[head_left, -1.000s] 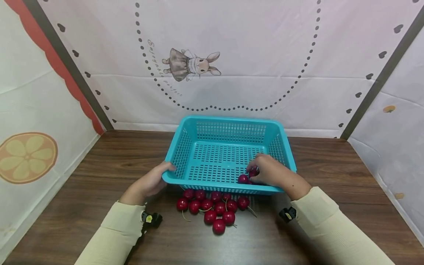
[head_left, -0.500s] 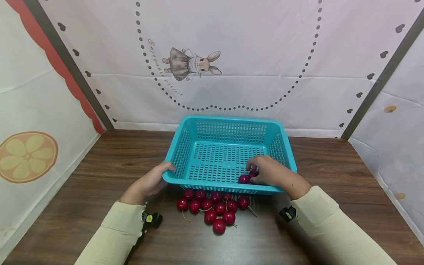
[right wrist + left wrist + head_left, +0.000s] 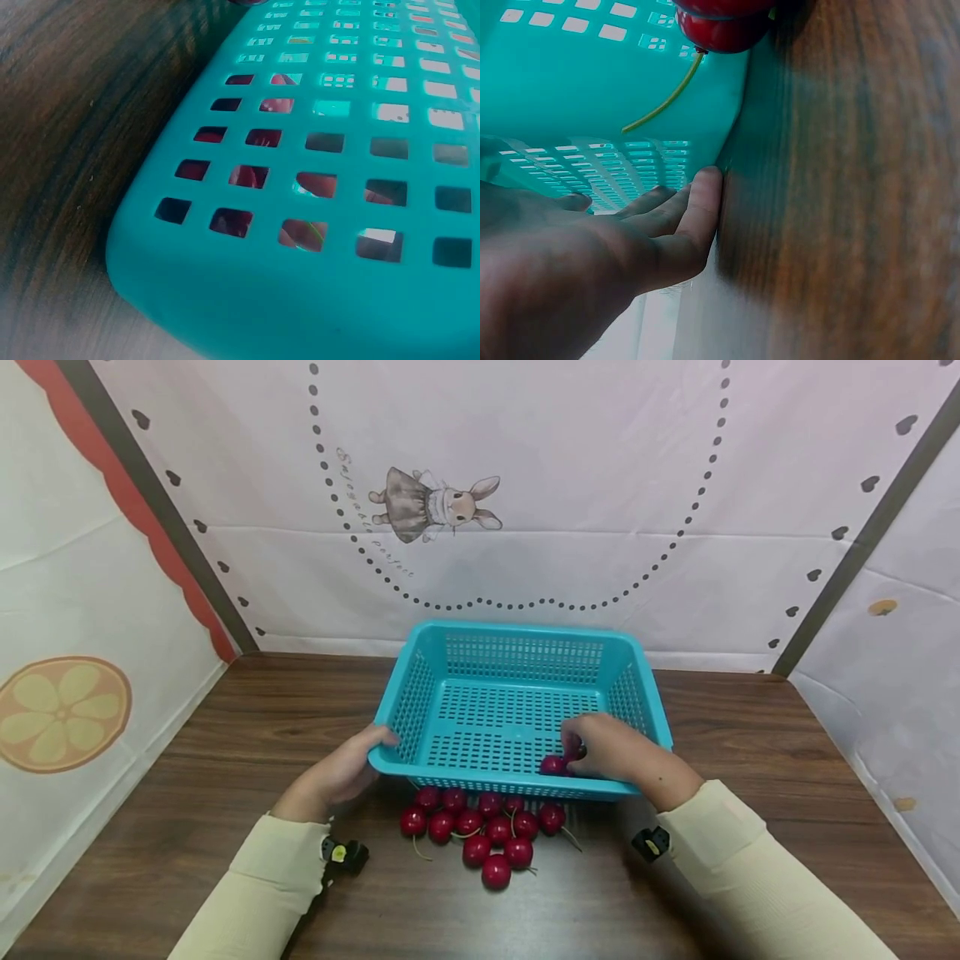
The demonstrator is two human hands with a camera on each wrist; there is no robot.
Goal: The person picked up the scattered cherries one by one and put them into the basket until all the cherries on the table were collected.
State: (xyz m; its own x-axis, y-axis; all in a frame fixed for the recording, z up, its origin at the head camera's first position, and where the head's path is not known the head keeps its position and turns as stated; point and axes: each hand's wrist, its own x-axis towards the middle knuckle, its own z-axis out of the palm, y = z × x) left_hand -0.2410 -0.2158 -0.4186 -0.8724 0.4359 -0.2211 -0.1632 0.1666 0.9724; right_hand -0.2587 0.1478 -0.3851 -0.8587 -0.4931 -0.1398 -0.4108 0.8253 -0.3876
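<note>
A turquoise perforated plastic basket (image 3: 517,628) stands on the table. My left hand (image 3: 347,768) holds its near left corner, thumb over the rim. From the left wrist, the fingers (image 3: 701,206) lie along the basket's outer side wall, low by the tabletop. My right hand (image 3: 609,747) reaches over the front rim into the near right part of the basket. Its curled fingers pinch a dark red cherry, mostly covered by the hand. Another cherry (image 3: 553,765) lies beside the fingertips on the basket floor. The right wrist camera sees red fruit and fingers only through the wall's holes.
Several red cherries (image 3: 497,832), some with green stems, lie in a cluster on the brown wooden table (image 3: 300,693) just in front of the basket. A white printed cloth wall (image 3: 570,468) rises close behind, with side panels left and right.
The right hand's fingers have shifted slightly at the cherries, and less of the pinched cherry shows. The left hand and the basket have stayed in place.
</note>
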